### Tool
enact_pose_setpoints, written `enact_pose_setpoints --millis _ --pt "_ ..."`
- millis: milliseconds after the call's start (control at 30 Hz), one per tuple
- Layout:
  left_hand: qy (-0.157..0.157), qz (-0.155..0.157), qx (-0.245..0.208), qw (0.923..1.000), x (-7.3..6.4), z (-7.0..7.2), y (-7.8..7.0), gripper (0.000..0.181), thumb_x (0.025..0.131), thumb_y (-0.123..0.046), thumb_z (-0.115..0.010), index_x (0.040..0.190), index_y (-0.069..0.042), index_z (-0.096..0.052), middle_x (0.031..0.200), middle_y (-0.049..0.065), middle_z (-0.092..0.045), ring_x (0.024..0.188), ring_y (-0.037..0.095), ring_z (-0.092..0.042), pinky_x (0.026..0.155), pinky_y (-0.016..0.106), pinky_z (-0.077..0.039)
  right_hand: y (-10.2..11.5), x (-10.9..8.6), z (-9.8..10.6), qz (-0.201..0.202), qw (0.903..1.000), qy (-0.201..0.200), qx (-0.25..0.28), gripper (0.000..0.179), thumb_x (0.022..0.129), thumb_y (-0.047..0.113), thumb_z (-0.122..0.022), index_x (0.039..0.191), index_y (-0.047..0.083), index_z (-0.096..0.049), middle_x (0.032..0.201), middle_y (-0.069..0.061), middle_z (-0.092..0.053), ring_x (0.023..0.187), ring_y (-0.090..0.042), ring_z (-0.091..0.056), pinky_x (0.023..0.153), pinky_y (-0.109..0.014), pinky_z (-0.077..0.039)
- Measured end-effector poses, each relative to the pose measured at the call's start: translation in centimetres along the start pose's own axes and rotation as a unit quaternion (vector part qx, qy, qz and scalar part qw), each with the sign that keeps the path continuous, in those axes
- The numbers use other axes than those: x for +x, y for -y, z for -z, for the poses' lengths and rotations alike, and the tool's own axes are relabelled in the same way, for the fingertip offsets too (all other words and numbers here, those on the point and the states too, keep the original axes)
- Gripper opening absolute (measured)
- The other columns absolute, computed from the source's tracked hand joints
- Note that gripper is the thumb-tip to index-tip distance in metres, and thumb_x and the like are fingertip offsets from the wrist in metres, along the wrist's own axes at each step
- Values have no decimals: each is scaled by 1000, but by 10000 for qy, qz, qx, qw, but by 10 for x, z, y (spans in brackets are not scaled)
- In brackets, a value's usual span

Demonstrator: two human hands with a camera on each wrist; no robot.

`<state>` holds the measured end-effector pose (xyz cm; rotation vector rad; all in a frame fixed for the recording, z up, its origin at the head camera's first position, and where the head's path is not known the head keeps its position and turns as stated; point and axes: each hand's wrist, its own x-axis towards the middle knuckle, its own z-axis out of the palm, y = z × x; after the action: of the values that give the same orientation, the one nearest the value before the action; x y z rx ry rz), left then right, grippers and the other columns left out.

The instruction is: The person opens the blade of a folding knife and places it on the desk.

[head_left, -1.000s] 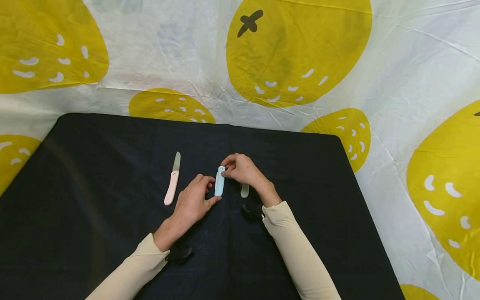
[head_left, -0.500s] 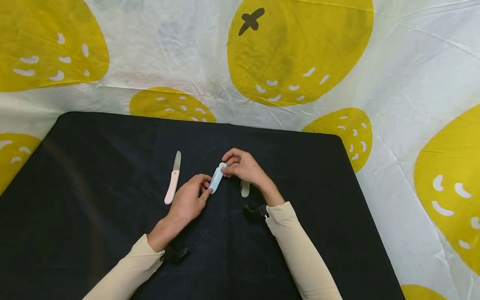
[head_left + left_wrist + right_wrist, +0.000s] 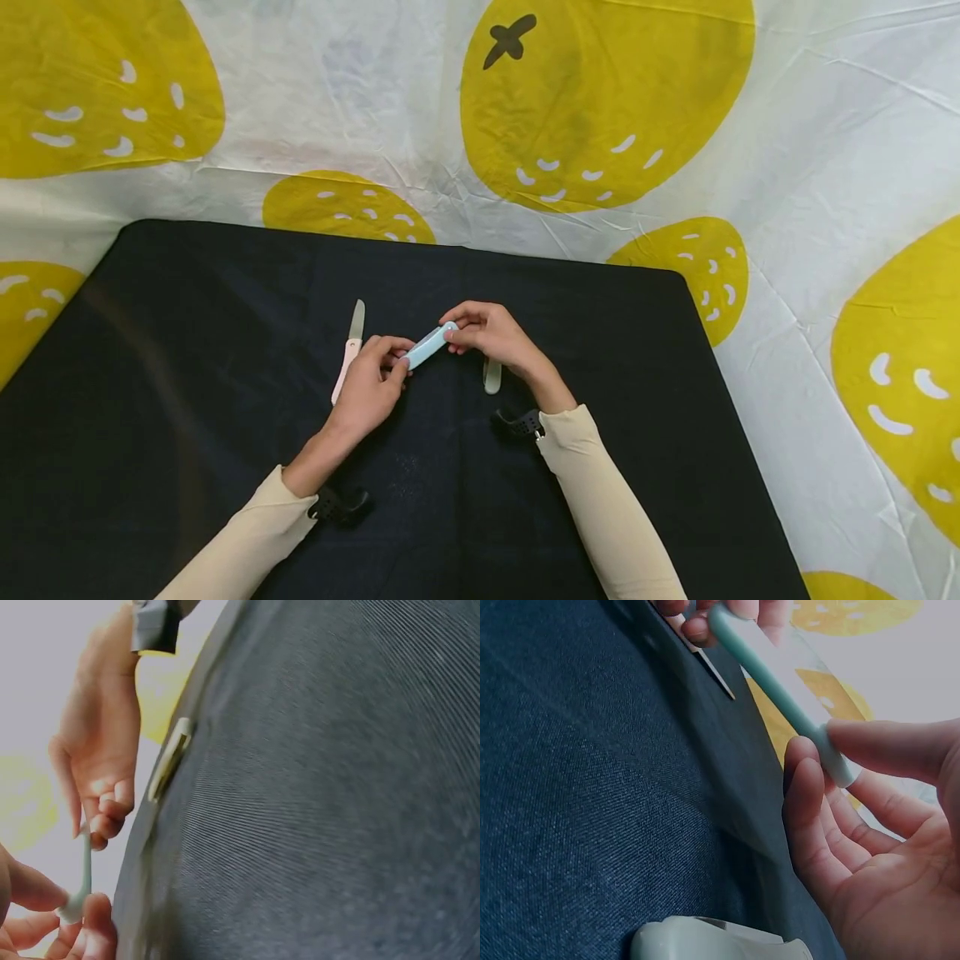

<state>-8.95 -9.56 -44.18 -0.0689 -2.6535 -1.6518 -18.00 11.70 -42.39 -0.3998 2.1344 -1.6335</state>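
Observation:
A folded light-blue pocket knife (image 3: 429,347) is held above the dark cloth between both hands, slanting up to the right in the head view. My left hand (image 3: 369,382) pinches its lower left end between thumb and fingers. At the upper right end, my right hand (image 3: 495,337) grips it with thumb and fingertips. The right wrist view shows the same knife (image 3: 776,682) with its smooth handle toward the camera. A pink-handled knife (image 3: 347,367) with its blade out lies just behind my left hand, partly covered by it. Below my right hand lies a folded pale-green knife (image 3: 492,377), partly hidden.
A black cloth (image 3: 600,483) covers the table, whose far edge runs across the middle of the head view. Behind it hangs a white sheet (image 3: 360,83) printed with yellow fruit. Black straps circle both wrists.
The blue knife has come up off the cloth and turned from nearly upright to slanting. My left hand, which was beside it, now pinches its lower end and has shifted left and up.

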Motion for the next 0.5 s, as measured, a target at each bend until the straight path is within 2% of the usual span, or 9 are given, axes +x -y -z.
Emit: enact_pose_setpoints --millis 233,500 --pt "-222 556 -424 9973 2 9 -3 24 101 -10 -65 124 -7 -70 103 16 -72 82 18 -62 68 19 -46 2 -2 0 14 9999 -58 86 17 96 9 -73 112 3 -73 98 -20 -75 76 -16 -72 77 -37 -61" --pt "-615 719 -1493 9843 4 17 -6 32 99 -8 -70 130 -4 -67 120 16 -66 91 11 -61 72 13 -47 4 -4 -4 60 9995 265 162 16 97 12 -73 111 4 -70 104 -31 -71 81 -18 -73 78 -34 -60"
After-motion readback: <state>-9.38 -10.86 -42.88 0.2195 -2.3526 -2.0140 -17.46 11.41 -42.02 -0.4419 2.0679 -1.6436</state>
